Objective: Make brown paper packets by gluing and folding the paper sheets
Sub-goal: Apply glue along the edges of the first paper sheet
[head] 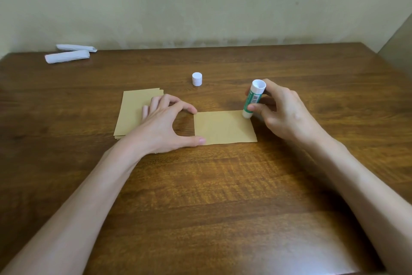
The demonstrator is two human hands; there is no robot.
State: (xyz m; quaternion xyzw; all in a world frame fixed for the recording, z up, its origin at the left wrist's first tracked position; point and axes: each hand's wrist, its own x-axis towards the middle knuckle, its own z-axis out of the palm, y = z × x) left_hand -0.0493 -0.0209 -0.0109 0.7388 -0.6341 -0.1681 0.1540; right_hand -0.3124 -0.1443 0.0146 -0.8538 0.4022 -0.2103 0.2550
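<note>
Head view: the only camera; every line below is read from it.
Loose sheet (225, 127): one brown paper sheet lying flat on the table (223, 196), just right of the stack.
Stack (131, 114): more brown sheets, edges slightly fanned, partly under the left hand.
Left hand (165, 123): fingers spread wide. The index tip touches the loose sheet's far left corner and the thumb tip its near left corner, while the other fingers rest on the stack.
Right hand (283, 114): thumb and fingers curled round the glue stick (254, 98), which is tilted with its tip down on the sheet's far right corner.
Cap (197, 79): upright on the table beyond the sheets, well apart from both hands.
White rolls (66, 56): two of them at the far left edge, away from the work.
Risk, sheet slipping: only the left edge is pinned, so I expect a hard drag of glue along the right edge could skid or buckle the paper.
Risk, glue off the edge: the tip sits right at the corner, so a stroke running wide would likely smear the table and stick the packet down.
Risk, stack disturbed: the resting fingers may shift the top sheets if the hand moves.
Risk, drying: the stick is uncapped and may dry if the work goes slowly.
</note>
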